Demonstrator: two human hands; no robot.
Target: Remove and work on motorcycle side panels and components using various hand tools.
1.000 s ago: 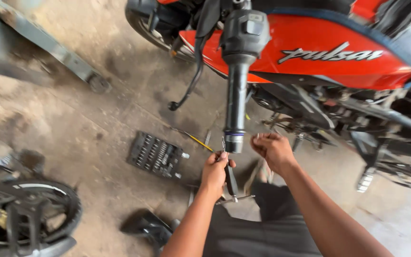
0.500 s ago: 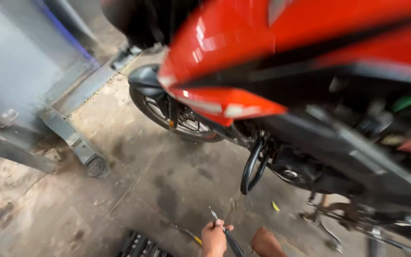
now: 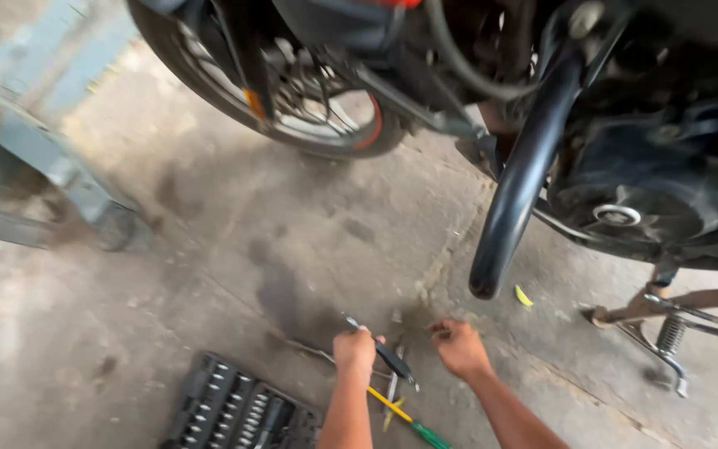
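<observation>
Down low, the left hand (image 3: 354,349) has its grip closed around a dark tool (image 3: 384,356) that pokes out to the right of the fist, just above the concrete floor (image 3: 234,249). Right beside it, the right hand (image 3: 460,346) hangs with fingers curled loosely, holding nothing. Under the left grip lie a yellow-green screwdriver (image 3: 405,418) and a black socket case (image 3: 238,407), and a motorbike (image 3: 542,125) stands beyond both hands.
</observation>
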